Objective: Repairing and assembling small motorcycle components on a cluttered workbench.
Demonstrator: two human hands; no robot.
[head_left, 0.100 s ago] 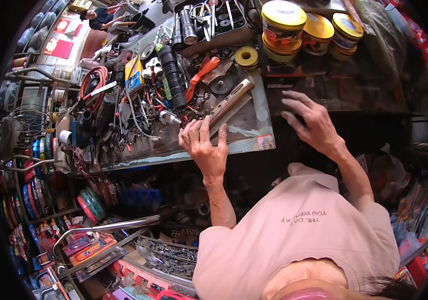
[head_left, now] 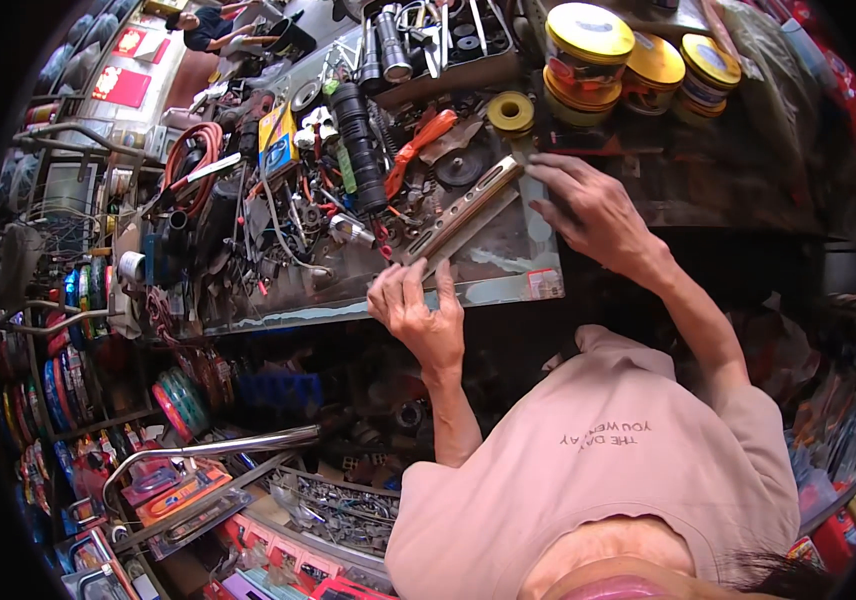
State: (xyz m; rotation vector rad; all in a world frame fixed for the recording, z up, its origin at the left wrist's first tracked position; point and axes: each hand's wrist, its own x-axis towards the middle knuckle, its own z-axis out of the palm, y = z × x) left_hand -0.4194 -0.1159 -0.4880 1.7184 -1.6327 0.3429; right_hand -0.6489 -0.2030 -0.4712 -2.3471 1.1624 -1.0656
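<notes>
A long, narrow brass-coloured metal bar with slots and round holes (head_left: 463, 210) lies slanted on the glass tabletop (head_left: 503, 285). At its near end is my left hand (head_left: 420, 318), fingers bent a little and thumb held apart; whether the fingertips touch the bar I cannot tell. My right hand (head_left: 596, 212) reaches to the bar's far end with its fingers stretched out, the tips at or just beside that end. Neither hand has closed around it. Behind the bar lie a dark round disc (head_left: 460, 167) and a yellow tape roll (head_left: 510, 113).
Tools, cables and a black ribbed cylinder (head_left: 356, 140) crowd the table's left side. A toolbox (head_left: 458, 72) and yellow-lidded tubs (head_left: 588, 45) stand at the back. Wire spools (head_left: 183, 408) and a bent metal tube (head_left: 218, 445) are at lower left. Another person (head_left: 210, 32) is far left.
My right hand has moved left to the bar's far end. My left hand has drawn back slightly from the near end. The whole view has shifted a little.
</notes>
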